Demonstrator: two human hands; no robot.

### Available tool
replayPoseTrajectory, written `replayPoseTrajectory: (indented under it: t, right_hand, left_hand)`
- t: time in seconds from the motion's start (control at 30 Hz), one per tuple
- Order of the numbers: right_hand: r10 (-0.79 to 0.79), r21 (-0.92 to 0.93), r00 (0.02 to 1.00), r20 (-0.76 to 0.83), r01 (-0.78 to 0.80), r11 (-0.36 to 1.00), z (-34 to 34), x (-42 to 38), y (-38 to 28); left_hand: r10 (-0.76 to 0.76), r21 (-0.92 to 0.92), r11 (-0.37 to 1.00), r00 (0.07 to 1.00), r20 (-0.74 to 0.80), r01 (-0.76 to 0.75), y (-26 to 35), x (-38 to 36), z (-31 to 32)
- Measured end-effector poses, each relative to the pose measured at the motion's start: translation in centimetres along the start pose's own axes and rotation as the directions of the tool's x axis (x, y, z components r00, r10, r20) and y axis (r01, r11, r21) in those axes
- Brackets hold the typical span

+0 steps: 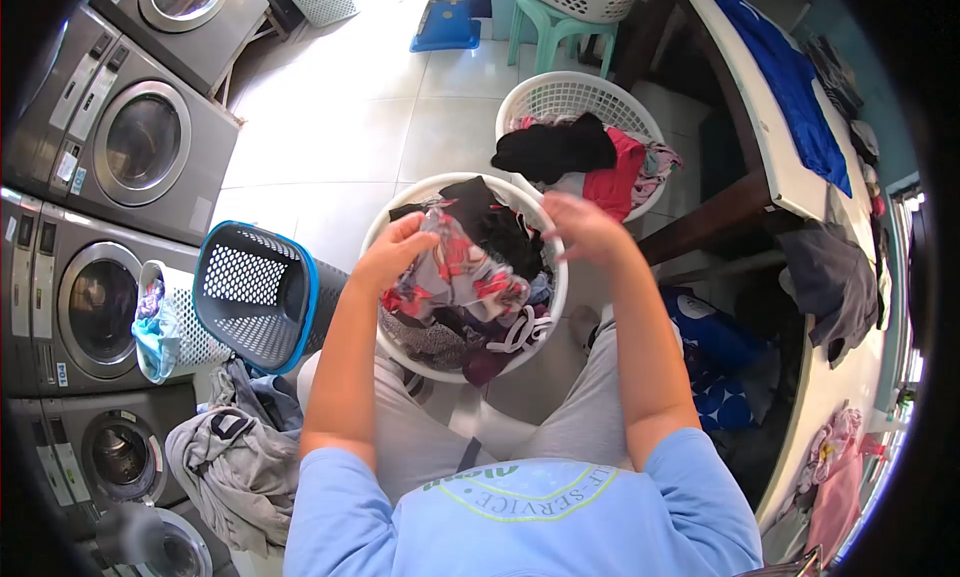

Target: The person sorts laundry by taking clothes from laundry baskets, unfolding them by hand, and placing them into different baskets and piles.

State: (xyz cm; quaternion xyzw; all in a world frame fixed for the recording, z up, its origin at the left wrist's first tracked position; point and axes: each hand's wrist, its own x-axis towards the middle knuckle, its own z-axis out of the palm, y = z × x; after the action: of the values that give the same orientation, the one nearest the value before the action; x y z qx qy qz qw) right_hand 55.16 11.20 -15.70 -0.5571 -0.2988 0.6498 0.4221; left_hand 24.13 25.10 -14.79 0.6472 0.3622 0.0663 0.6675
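Note:
My left hand [396, 249] is pinched on a thin grey garment with a red floral print [455, 267], lifted above a white laundry basket [372, 307] between my knees. My right hand [585, 227] is over the basket's right rim, blurred by motion, fingers apart, with nothing seen in it. Dark clothes [490, 227] fill the basket, with a maroon piece [490, 365] and white straps [525, 329] near its front edge.
Another white basket [515, 97] with black and red clothes stands just beyond. To the left are a dark blue-rimmed basket [290, 362], a small white basket [205, 327], a grey clothes heap [235, 467] and stacked washing machines [200, 167]. A table [790, 167] with clothes is at right.

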Motion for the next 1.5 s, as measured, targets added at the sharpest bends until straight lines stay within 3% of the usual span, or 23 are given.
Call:
replayPoseTrajectory:
  t: [0.07,0.1,0.17,0.27,0.3,0.37,0.5,0.53,0.57,0.63,0.67,0.73,0.8,0.83,0.87,0.9,0.97,1.07,1.13,1.2,1.3,1.37,1.5]
  right_hand:
    - [0.14,-0.35,0.973,0.184,-0.069,0.934,4.8,-1.6,-1.6]
    - [0.164,-0.376,0.967,0.194,-0.081,0.923,6.6,-2.0,-1.3]
    - [-0.192,-0.478,0.963,0.189,0.261,0.839,7.1,0.1,1.4]
    - [-0.423,-0.227,0.858,-0.293,0.367,0.902,5.6,2.2,1.3]
    - [-0.686,-0.433,0.613,-0.392,0.535,0.726,3.4,3.9,2.1]
    - [-0.802,-0.681,0.372,-0.467,0.427,0.594,1.7,3.1,0.5]
    - [-0.526,-0.536,0.336,-0.782,0.069,0.841,2.0,2.2,1.2]
    - [-0.174,-0.074,0.66,-0.731,0.177,0.981,2.3,2.0,0.9]
    - [-0.061,0.177,0.83,-0.555,0.189,0.966,3.0,1.9,0.9]
    - [0.014,0.397,0.968,-0.252,0.091,0.913,4.8,1.3,0.4]
    - [0.012,0.398,0.967,-0.255,0.093,0.913,5.0,0.9,-0.3]
    - [-0.199,0.57,0.924,0.327,-0.025,0.821,5.4,0.0,-1.7]
    - [-0.355,0.747,0.85,0.389,-0.066,0.661,5.1,-1.8,-3.1]
    - [-0.509,0.87,0.76,0.403,-0.147,0.47,4.9,-2.3,-3.2]
    - [-0.356,0.927,0.914,0.194,-0.052,0.371,5.1,-1.8,-3.1]
    - [-0.419,0.919,0.908,0.014,0.154,0.363,5.1,0.3,-0.7]
    - [-0.169,0.582,0.986,-0.015,0.145,0.8,7.9,1.5,2.6]
    - [-0.264,0.621,0.946,0.19,0.093,0.779,7.7,1.0,1.9]
    - [-0.342,0.648,0.861,0.376,0.02,0.761,7.7,-0.5,1.0]
    - [-0.378,0.755,0.862,0.338,-0.009,0.656,7.7,-2.1,-0.7]
    - [-0.361,0.803,0.904,0.229,0.035,0.595,5.9,-1.1,0.1]
    - [-0.036,0.694,0.989,0.14,-0.072,0.716,7.1,-1.4,-1.0]
    - [-0.333,0.877,0.887,0.32,-0.145,0.457,2.4,-0.8,0.5]
  left_hand:
    - [0.148,-0.594,0.785,0.985,-0.092,-0.174,2.4,-0.8,1.3]
    - [0.15,-0.596,0.784,0.984,-0.091,-0.174,3.4,-1.1,1.7]
    - [0.115,-0.747,0.629,0.976,-0.185,-0.216,4.8,-1.6,2.0]
    - [0.105,-0.637,0.745,0.978,-0.179,-0.197,5.2,-2.4,-0.1]
    - [0.087,-0.529,0.829,0.977,-0.195,-0.18,5.3,-2.7,-0.9]
    - [0.096,-0.485,0.857,0.979,-0.178,-0.172,4.6,-3.2,-1.9]
    - [0.089,-0.331,0.94,0.996,-0.003,-0.085,5.0,-3.9,-1.0]
    - [0.109,-0.312,0.944,0.994,0.001,-0.104,4.9,-3.8,-0.8]
    - [0.129,-0.293,0.948,0.992,0.003,-0.122,4.8,-3.7,-0.5]
    - [0.176,-0.4,0.9,0.984,-0.035,-0.175,4.2,-3.4,0.0]
    - [0.216,-0.499,0.836,0.973,-0.084,-0.228,3.9,-3.3,0.2]
    - [0.276,-0.608,0.728,0.947,-0.165,-0.318,4.7,-3.2,0.7]
    - [0.278,-0.623,0.716,0.947,-0.16,-0.315,4.8,-2.8,0.4]
    - [0.278,-0.641,0.702,0.948,-0.156,-0.311,4.7,-2.7,0.3]
    - [0.271,-0.643,0.702,0.95,-0.156,-0.306,4.5,-2.2,0.6]
    - [0.312,-0.671,0.655,0.933,-0.177,-0.346,4.2,-1.5,1.2]
    - [0.361,-0.69,0.609,0.911,-0.199,-0.392,3.7,-0.4,1.8]
    - [0.004,-0.295,0.955,0.994,-0.106,-0.036,2.3,0.0,2.0]
    - [0.063,-0.362,0.931,0.998,0.022,-0.051,1.4,-0.6,2.4]
    - [0.251,-0.392,0.908,0.94,0.23,-0.146,1.3,-0.7,3.6]
    - [0.048,-0.227,0.974,0.969,0.241,0.008,1.7,-0.1,4.9]
    - [0.031,-0.287,0.958,0.99,0.14,0.011,1.5,0.4,4.2]
    - [0.026,-0.567,0.82,0.995,-0.096,-0.076,2.8,0.2,1.4]
